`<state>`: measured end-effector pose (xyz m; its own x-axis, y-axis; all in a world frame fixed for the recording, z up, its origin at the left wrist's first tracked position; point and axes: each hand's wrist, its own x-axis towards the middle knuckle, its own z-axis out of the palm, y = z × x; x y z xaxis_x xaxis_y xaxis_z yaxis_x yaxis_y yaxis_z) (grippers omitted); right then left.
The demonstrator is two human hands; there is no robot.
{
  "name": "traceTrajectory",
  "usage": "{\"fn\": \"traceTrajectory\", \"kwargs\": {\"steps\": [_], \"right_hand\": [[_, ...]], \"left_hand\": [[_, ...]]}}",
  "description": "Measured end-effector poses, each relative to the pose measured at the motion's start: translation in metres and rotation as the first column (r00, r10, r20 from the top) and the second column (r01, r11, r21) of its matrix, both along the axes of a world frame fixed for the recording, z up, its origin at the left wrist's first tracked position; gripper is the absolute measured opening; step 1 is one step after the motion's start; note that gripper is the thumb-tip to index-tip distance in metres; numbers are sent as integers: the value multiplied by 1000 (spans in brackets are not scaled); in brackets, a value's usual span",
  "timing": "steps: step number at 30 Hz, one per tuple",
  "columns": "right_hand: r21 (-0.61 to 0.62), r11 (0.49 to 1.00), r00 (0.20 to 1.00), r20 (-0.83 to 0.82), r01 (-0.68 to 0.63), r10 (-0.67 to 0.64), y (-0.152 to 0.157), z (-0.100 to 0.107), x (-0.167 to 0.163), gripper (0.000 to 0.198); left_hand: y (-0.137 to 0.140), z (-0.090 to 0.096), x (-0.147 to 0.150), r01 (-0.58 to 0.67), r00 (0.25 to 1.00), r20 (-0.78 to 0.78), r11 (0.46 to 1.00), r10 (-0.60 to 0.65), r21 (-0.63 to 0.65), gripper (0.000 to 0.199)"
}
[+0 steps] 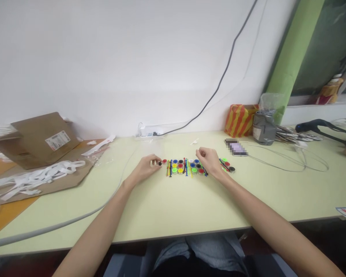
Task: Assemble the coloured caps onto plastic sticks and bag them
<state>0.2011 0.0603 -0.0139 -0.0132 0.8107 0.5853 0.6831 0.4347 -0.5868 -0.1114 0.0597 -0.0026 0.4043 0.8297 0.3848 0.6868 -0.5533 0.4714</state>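
Observation:
Small round discs (180, 166) in red, yellow, blue, green, black and white lie in short rows on the table. Between these groups lie bundles of thin coloured sticks (186, 167) with wider, arrow-like ends. My left hand (146, 166) is at the left end of the row, its thumb and forefinger closed on a small black piece (160, 163). A red disc (164, 161) lies just beside those fingertips. Over the right part of the row is my right hand (208, 158), fingers curled together; whatever it may hold is hidden. Past its wrist more discs (232, 169) and sticks show.
On the left stand an open cardboard box (46, 138) and a heap of white strips (40, 175). A grey cable (75, 220) crosses the table's left side. At the back are a power strip (150, 132), a phone (236, 147), a striped bag (239, 121) and a grey container (263, 129).

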Motion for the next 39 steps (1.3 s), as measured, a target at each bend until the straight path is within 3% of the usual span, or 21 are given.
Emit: {"fn": "traceTrajectory", "kwargs": {"steps": [3, 9, 17, 28, 34, 39], "right_hand": [[20, 1000, 1000, 3, 15, -16, -1, 1, 0, 36], [39, 999, 1000, -9, 3, -3, -4, 4, 2, 36], [38, 999, 1000, 11, 7, -8, -4, 6, 2, 36], [21, 1000, 1000, 15, 11, -12, -6, 8, 2, 37], [14, 1000, 1000, 17, 9, -9, -6, 7, 2, 38], [20, 1000, 1000, 21, 3, -4, -5, 6, 2, 38]], "left_hand": [[-1, 1, 0, 15, 999, -32, 998, -18, -65, 23], [4, 6, -6, 48, 993, -110, 999, -49, -17, 24], [16, -5, -21, 2, 996, -88, 991, -14, -132, 33], [19, -5, -26, -37, 995, -100, 989, 23, -146, 33], [16, -6, -16, 8, 996, -92, 990, -21, -138, 30], [13, -6, -11, -25, 994, -108, 993, 12, -117, 26]]}}
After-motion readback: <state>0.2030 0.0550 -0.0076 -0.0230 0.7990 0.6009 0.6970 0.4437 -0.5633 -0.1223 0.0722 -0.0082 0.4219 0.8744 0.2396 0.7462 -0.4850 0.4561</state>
